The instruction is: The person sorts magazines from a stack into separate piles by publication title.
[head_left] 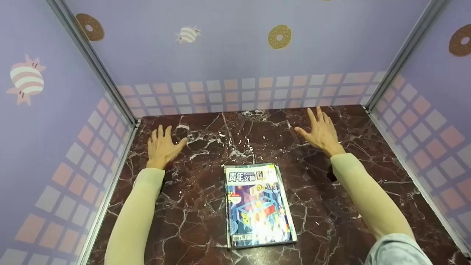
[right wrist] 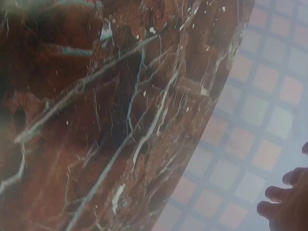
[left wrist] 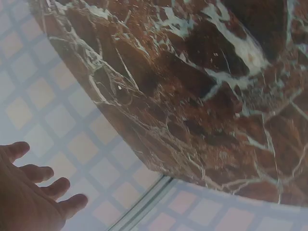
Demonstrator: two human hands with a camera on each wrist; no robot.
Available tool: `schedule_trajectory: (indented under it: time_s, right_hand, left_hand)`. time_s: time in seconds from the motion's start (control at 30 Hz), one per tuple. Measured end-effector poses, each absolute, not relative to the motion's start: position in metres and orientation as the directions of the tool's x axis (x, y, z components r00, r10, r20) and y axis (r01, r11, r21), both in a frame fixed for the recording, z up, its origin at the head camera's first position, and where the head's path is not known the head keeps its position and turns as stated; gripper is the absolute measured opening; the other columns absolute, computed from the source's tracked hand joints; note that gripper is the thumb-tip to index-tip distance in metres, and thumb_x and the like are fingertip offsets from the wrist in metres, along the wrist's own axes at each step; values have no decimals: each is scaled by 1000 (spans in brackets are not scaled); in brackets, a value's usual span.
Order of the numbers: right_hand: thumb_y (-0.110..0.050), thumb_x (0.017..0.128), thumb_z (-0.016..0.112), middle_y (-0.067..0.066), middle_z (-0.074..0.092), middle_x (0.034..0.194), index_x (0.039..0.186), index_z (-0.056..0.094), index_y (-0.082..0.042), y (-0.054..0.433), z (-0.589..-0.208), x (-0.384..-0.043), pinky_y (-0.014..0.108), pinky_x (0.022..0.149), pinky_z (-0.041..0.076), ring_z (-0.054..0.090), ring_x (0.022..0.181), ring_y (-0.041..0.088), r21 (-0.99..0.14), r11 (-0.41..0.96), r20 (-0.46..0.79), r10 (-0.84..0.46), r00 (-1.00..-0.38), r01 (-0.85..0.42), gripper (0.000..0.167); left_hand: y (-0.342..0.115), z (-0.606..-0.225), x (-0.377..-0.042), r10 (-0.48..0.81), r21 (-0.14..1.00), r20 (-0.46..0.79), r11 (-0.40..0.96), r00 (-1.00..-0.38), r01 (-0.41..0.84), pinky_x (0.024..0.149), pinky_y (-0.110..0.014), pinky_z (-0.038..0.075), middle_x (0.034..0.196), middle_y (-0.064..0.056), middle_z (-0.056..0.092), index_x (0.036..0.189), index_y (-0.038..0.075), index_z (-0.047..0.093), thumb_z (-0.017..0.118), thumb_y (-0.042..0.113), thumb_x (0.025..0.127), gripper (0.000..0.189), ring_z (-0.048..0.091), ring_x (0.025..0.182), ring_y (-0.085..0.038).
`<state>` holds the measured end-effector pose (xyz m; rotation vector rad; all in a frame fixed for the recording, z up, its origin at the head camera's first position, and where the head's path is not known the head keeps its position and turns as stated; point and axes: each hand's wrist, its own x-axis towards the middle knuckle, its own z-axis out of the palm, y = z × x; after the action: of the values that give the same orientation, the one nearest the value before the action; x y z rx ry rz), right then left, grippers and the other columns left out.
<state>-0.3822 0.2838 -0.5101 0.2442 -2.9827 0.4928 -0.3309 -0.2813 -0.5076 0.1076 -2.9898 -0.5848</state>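
Observation:
A stack of magazines [head_left: 254,209] lies on the dark red marbled table, its colourful top cover glinting with reflected light. Beyond it to the left, my left hand [head_left: 163,147] is spread with fingers pointing toward the back wall and holds nothing. My right hand [head_left: 322,134] is likewise spread, farther back on the right side, with nothing in it. Both hands are well apart from the magazines. In the left wrist view, the fingers [left wrist: 43,174] of the left hand show at the lower left. The right hand's fingers [right wrist: 274,195] appear at the lower right of the right wrist view.
The marbled tabletop [head_left: 198,206] is enclosed by a lilac back wall [head_left: 232,55] and two side walls with pink and white squares. Grey metal posts [head_left: 92,62] stand at the back corners. A dark band [head_left: 332,173] shows under the right sleeve.

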Motion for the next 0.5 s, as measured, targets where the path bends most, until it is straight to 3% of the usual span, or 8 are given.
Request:
schedule_trajectory:
  time_s: [0.13,0.27,0.37,0.5]
  right_hand:
    - [-53,111,54,34,25,176,172,25,-4,283,-515,-369,72,128,30,33,157,58,-377,911,221,-85,-972,-165,83]
    - [-36,111,58,37,47,159,161,42,4,278,-520,-352,71,121,41,47,147,57,-489,858,301,-3,-954,-157,66]
    - [-27,111,60,37,61,142,149,54,9,270,-523,-337,68,114,47,59,134,56,-590,790,340,58,-939,-165,53]
    - [-19,111,59,32,73,119,135,64,10,258,-527,-318,56,97,55,71,108,48,-688,706,345,116,-931,-167,38]
  left_hand:
    - [-271,-506,-325,-106,446,58,892,-993,-69,118,-73,43,167,-28,48,164,6,42,54,63,104,84,49,149,-55]
    - [-257,-506,-318,-114,521,56,851,-992,-69,103,-68,55,145,-28,69,155,8,55,55,60,105,72,69,126,-53]
    - [-246,-509,-310,-110,562,75,826,-991,-49,92,-63,59,128,-24,78,146,8,64,59,53,105,61,76,109,-47]
    - [-234,-512,-298,-111,604,122,797,-986,-15,87,-60,62,111,-16,83,132,7,73,68,40,103,45,79,99,-39]
